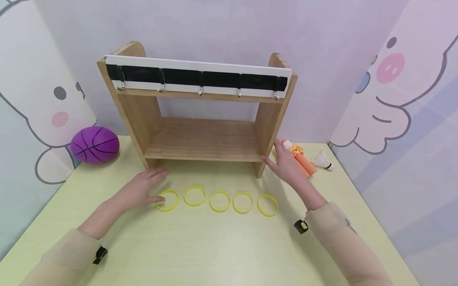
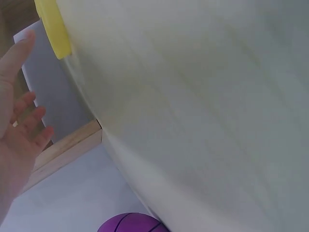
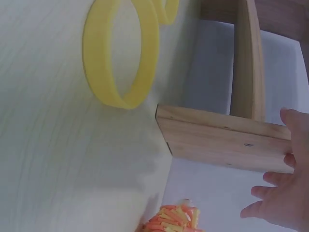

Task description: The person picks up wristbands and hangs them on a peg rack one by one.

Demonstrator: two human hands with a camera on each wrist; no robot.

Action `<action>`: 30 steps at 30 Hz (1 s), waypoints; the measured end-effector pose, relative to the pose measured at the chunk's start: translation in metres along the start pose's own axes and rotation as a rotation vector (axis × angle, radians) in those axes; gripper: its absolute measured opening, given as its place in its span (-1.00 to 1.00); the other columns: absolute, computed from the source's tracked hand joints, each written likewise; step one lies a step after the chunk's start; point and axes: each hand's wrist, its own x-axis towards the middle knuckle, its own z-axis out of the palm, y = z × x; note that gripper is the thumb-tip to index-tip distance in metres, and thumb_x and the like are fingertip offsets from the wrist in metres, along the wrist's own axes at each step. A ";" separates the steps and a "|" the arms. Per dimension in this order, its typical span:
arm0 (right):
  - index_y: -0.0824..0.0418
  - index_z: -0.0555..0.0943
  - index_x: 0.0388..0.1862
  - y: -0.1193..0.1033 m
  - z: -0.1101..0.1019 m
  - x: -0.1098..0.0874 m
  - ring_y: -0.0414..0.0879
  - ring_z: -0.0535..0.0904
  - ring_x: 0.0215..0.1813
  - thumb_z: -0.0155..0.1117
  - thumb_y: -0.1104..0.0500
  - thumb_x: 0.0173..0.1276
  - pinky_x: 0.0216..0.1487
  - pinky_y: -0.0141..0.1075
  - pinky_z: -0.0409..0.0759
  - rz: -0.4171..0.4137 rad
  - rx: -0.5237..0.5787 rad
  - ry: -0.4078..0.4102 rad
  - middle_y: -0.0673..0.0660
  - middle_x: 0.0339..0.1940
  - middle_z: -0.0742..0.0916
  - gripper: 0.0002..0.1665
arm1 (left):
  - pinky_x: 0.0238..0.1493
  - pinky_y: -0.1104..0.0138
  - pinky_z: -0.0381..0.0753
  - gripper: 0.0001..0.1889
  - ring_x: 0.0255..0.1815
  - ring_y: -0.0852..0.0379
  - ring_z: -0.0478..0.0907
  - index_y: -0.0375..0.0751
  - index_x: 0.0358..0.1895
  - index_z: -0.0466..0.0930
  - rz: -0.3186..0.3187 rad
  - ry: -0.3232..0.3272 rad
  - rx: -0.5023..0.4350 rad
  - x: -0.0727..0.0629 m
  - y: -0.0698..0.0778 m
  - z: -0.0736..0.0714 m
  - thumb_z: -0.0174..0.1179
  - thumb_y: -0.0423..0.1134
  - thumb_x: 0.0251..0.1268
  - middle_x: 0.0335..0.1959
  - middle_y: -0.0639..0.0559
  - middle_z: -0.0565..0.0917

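A wooden shelf [image 1: 204,139] stands against the back wall. Across its top front runs a white board with a black strip [image 1: 182,79] and several metal hooks [image 1: 201,88]. Several yellow rings [image 1: 220,201] lie in a row before the shelf. My left hand [image 1: 139,190] hovers by the leftmost ring [image 1: 167,200], fingers loosely extended and the thumb over the ring in the head view; it holds nothing. At the shelf's right side panel [image 1: 277,115] is my right hand [image 1: 286,163], fingers spread, thumb by the front edge. I cannot tell whether it touches the wood.
A purple ball [image 1: 94,145] sits at the table's left rear. Behind my right hand lie orange cylinders [image 1: 305,163] with orange-yellow cord [image 1: 296,149], and a shuttlecock [image 1: 322,161] beside them. Walls with cartoon animals [image 1: 390,79] enclose the table.
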 end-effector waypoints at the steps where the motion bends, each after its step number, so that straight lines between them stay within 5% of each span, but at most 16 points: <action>1: 0.20 0.10 0.42 0.001 0.001 0.001 0.22 0.25 0.39 0.20 -0.15 0.31 0.32 0.12 0.26 0.004 0.016 0.005 0.31 0.36 0.36 -0.13 | 0.18 -0.17 0.34 -0.09 0.23 -0.24 0.37 -0.23 0.32 0.32 0.003 -0.008 -0.017 0.002 -0.001 0.001 0.52 -0.05 -0.20 0.24 -0.22 0.45; 9: 0.13 0.16 0.40 0.004 0.013 0.009 0.13 0.31 0.39 0.36 -0.08 0.21 0.34 0.07 0.26 0.054 0.241 0.056 0.27 0.33 0.45 -0.11 | 0.22 -0.07 0.37 -0.28 0.20 -0.21 0.43 -0.25 0.24 0.44 0.004 -0.124 -0.140 0.014 -0.009 0.008 0.47 -0.18 -0.08 0.18 -0.15 0.53; 17: 0.16 0.12 0.40 0.008 0.027 0.014 0.20 0.35 0.35 0.38 0.06 0.21 0.26 0.14 0.35 0.099 0.402 0.081 0.28 0.32 0.43 -0.11 | -0.09 0.12 0.60 -0.55 -0.16 0.02 0.64 -0.34 -0.05 0.62 0.033 -0.128 -0.240 0.019 -0.020 0.017 0.46 -0.27 -0.08 -0.15 -0.08 0.70; 24: 0.28 0.09 0.41 -0.014 0.017 0.009 0.33 0.40 0.26 0.32 0.29 0.23 0.16 0.13 0.45 0.105 0.541 0.075 0.43 0.29 0.40 -0.14 | -0.31 0.34 0.61 -0.85 -0.37 0.26 0.56 -0.22 -0.29 0.69 -0.004 -0.195 -0.331 0.020 -0.024 0.019 0.38 -0.39 0.01 -0.38 0.08 0.69; 30: 0.25 0.08 0.41 -0.022 0.014 0.005 0.36 0.44 0.21 0.26 0.29 0.28 0.03 0.11 0.55 0.148 0.588 0.044 0.42 0.32 0.38 -0.19 | -0.36 0.42 0.57 -0.90 -0.43 0.33 0.50 -0.18 -0.34 0.69 -0.033 -0.230 -0.355 0.021 -0.026 0.019 0.34 -0.42 0.06 -0.42 0.14 0.67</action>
